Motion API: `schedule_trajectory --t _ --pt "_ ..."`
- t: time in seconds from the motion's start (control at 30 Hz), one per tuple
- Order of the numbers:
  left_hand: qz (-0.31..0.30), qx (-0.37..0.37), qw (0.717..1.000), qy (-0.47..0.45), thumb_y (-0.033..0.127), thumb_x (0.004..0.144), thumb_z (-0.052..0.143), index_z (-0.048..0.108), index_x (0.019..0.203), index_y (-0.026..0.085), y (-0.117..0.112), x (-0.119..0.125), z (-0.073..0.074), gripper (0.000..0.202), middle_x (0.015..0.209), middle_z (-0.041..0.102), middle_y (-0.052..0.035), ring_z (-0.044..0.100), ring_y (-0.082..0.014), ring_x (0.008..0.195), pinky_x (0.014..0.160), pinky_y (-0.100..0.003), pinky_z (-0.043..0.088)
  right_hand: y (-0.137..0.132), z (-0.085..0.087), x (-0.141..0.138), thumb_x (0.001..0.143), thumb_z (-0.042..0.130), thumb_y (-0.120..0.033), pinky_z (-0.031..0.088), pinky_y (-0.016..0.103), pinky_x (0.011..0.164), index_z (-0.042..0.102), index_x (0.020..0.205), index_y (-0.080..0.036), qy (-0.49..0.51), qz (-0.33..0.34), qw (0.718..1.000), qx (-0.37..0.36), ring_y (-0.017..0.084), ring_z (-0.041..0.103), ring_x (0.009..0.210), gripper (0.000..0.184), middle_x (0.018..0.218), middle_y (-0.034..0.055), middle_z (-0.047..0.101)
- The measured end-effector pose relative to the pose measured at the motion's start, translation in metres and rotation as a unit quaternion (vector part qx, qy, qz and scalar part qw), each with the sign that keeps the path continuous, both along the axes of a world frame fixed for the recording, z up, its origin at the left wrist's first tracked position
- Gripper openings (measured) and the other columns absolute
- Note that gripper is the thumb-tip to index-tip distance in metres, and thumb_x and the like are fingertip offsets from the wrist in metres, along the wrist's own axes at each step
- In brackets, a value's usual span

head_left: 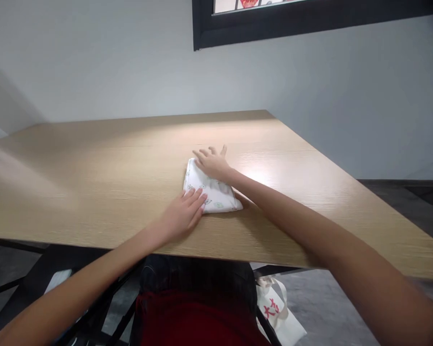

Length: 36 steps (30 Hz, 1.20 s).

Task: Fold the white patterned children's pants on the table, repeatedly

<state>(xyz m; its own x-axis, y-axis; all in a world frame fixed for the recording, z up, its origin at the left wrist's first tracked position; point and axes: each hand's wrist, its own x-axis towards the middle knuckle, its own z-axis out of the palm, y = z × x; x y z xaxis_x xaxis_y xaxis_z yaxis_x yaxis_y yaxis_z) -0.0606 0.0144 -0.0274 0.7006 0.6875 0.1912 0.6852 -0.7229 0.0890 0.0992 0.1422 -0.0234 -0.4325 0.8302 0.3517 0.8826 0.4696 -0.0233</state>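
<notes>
A small folded white cloth (216, 194) with faint printed figures lies near the middle of a light wooden table (94, 178). My left hand (184, 214) rests flat on the cloth's near left edge, fingers stretched out together. My right hand (213, 162) lies flat on the cloth's far end, fingers spread and reaching onto the tabletop. Neither hand grips anything.
A plain grey wall stands behind the table, with a dark window frame (274, 29) at the top. Under the table's near edge are dark metal legs, my red and dark clothing, and a white bag (277, 312) with red marks on the floor.
</notes>
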Motion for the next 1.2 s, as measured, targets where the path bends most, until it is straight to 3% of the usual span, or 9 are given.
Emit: schedule_trajectory --t 0.13,0.23,0.37,0.5,0.77,0.9,1.03,1.1,1.2 --pt "-0.001 -0.016 1.000 -0.013 0.033 0.095 0.031 0.037 0.133 0.013 -0.036 -0.023 0.000 0.043 0.139 0.041 -0.0087 0.034 -0.0196 0.130 0.108 -0.041 0.028 0.027 0.007 0.002 0.096 0.021 -0.032 0.012 0.077 0.085 0.048 0.123 -0.018 0.012 -0.057 0.994 -0.091 0.039 0.038 0.112 0.040 0.120 0.0160 0.052" --pt "-0.007 -0.006 0.999 -0.037 0.033 0.094 0.037 0.046 0.126 0.017 -0.030 -0.031 0.005 0.037 0.130 0.051 -0.0069 0.046 -0.0164 0.120 0.101 -0.035 0.037 0.019 0.012 0.004 0.095 0.023 -0.026 0.013 0.073 0.090 0.052 0.117 -0.013 0.004 -0.049 0.997 -0.057 0.036 0.043 0.108 0.039 0.116 0.0182 0.053" --pt "-0.024 0.070 0.997 -0.023 0.031 0.091 0.042 0.059 0.097 0.011 -0.002 -0.023 0.012 0.028 0.100 0.065 -0.0116 0.060 -0.0211 0.091 0.079 -0.035 0.049 -0.036 0.013 0.014 0.093 0.030 -0.021 0.010 0.060 0.102 0.055 0.112 -0.015 0.004 0.105 0.993 0.051 0.027 0.044 0.108 0.032 0.113 0.0128 0.055" --pt "-0.051 0.087 0.995 -0.008 0.020 0.088 0.039 0.059 0.072 0.011 0.014 -0.010 0.015 0.027 0.078 0.065 -0.0103 0.061 -0.0237 0.079 0.074 -0.040 0.048 -0.105 0.010 0.035 0.088 0.043 -0.025 0.038 0.048 0.090 0.060 0.095 -0.014 0.024 0.247 0.969 0.018 0.024 0.050 0.093 0.021 0.094 0.0108 0.058" --pt "-0.049 0.069 0.993 -0.085 0.019 0.089 0.034 0.055 0.083 0.014 -0.014 -0.020 0.013 0.022 0.082 0.062 -0.0061 0.058 -0.0148 0.077 0.069 -0.027 0.046 -0.159 0.008 0.072 0.080 0.037 -0.006 0.049 0.039 0.073 0.048 0.111 -0.013 0.081 0.276 0.957 0.037 0.023 0.055 0.090 0.034 0.095 0.0125 0.058" --pt "0.018 -0.082 0.981 -0.177 0.027 0.089 0.036 0.053 0.085 0.016 -0.034 -0.029 0.034 0.020 0.077 0.058 -0.0014 0.053 -0.0114 0.067 0.059 -0.022 0.042 -0.176 0.028 0.067 0.082 0.038 -0.008 0.050 0.031 0.065 0.050 0.107 -0.020 0.177 0.241 0.954 -0.013 0.018 0.058 0.075 0.030 0.088 0.0059 0.061" --pt "0.125 -0.135 0.959 -0.216 0.035 0.086 0.039 0.052 0.077 0.017 -0.012 -0.026 0.064 0.024 0.067 0.054 0.0016 0.048 -0.0113 0.059 0.053 -0.022 0.036 -0.154 0.055 0.054 0.078 0.046 -0.018 0.045 0.026 0.053 0.051 0.105 -0.020 0.266 0.144 0.948 -0.095 0.014 0.055 0.060 0.028 0.077 0.0015 0.060" --pt "0.161 -0.129 0.960 -0.189 0.032 0.085 0.038 0.049 0.072 0.017 0.012 -0.023 0.067 0.023 0.066 0.054 0.0017 0.046 -0.0113 0.057 0.051 -0.022 0.033 -0.127 0.059 0.049 0.078 0.047 -0.021 0.042 0.025 0.049 0.052 0.106 -0.019 0.285 0.087 0.943 -0.145 0.015 0.054 0.059 0.028 0.075 0.0012 0.059" --pt "0.189 -0.115 0.967 -0.125 0.027 0.083 0.038 0.046 0.068 0.018 0.043 -0.019 0.052 0.020 0.064 0.054 0.0003 0.046 -0.0126 0.056 0.049 -0.023 0.031 -0.091 0.052 0.046 0.081 0.046 -0.023 0.041 0.026 0.049 0.050 0.113 -0.020 0.256 0.003 0.931 -0.262 0.017 0.056 0.062 0.032 0.081 0.0038 0.061"
